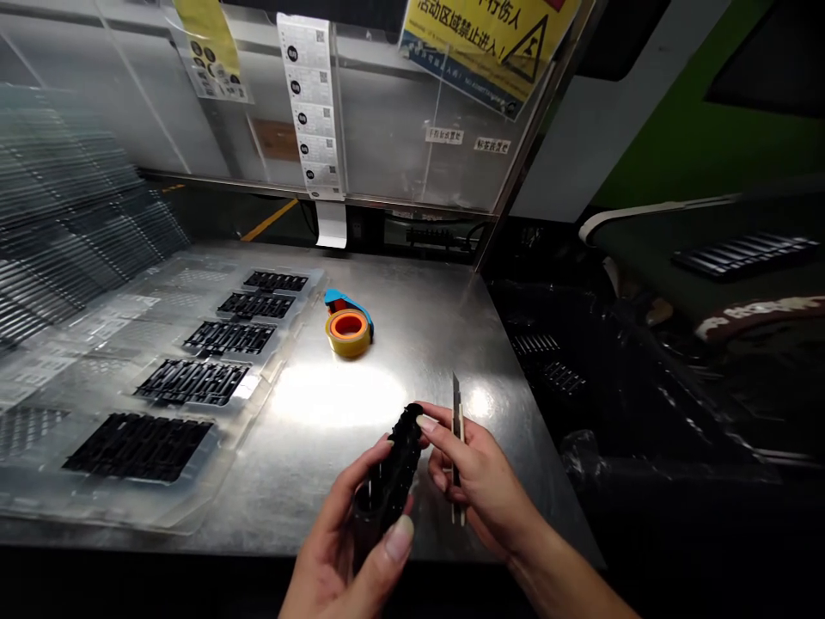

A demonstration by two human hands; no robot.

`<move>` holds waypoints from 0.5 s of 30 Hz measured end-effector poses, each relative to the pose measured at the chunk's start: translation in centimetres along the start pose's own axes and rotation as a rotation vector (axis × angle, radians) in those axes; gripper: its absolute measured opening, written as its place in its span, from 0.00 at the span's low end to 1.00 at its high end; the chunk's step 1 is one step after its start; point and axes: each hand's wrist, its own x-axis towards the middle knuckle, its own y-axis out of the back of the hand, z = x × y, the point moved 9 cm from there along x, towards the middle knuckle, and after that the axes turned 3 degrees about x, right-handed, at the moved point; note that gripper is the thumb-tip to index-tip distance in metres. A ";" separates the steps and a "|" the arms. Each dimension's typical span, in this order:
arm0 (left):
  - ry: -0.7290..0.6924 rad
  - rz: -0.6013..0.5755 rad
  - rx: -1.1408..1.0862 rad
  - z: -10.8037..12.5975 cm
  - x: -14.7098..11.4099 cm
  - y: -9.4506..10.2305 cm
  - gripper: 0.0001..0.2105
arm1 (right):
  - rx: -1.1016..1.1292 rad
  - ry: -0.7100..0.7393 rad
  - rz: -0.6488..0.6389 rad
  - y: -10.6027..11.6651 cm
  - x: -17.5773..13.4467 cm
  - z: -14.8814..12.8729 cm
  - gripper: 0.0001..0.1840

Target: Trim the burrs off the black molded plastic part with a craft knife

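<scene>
My left hand (351, 533) is wrapped round a black ribbed plastic part (400, 456), held tilted above the front of the metal table. The thumb and fingertips of my right hand (473, 460) touch the far end of that part. A utility knife (457, 430) is gripped in the same right hand, its blade pointing up and away from me. To the left, a clear plastic tray (248, 430) bears several similar black parts (145, 447) in a row of pockets.
A tape dispenser (349, 331) with yellow tape sits mid-table. Stacked clear trays (77, 215) rise at the left. Beyond the table's right edge, a dark plastic-lined bin (619, 395) holds more black parts. A strip of labels (313, 112) hangs on the clear panel behind.
</scene>
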 end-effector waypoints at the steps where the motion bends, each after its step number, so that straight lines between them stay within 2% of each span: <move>1: 0.003 -0.006 -0.024 0.1 0.1 -0.1 0.24 | -0.005 -0.003 0.006 0.0 -0.1 0.0 0.35; 7: 0.016 -0.019 -0.108 0.6 -0.1 -1.1 0.24 | -0.030 -0.005 -0.006 0.2 0.0 0.2 0.38; 11: 0.013 -0.009 -0.088 0.4 0.1 -0.9 0.26 | -0.039 0.012 -0.002 0.5 -0.2 0.2 0.37; 13: -0.056 0.039 0.022 0.7 0.5 -0.1 0.25 | -0.050 0.084 0.024 0.6 -0.8 -0.3 0.33; 15: -0.219 0.149 0.245 1.6 0.6 0.8 0.22 | -0.070 0.147 0.011 0.0 -1.8 -0.4 0.30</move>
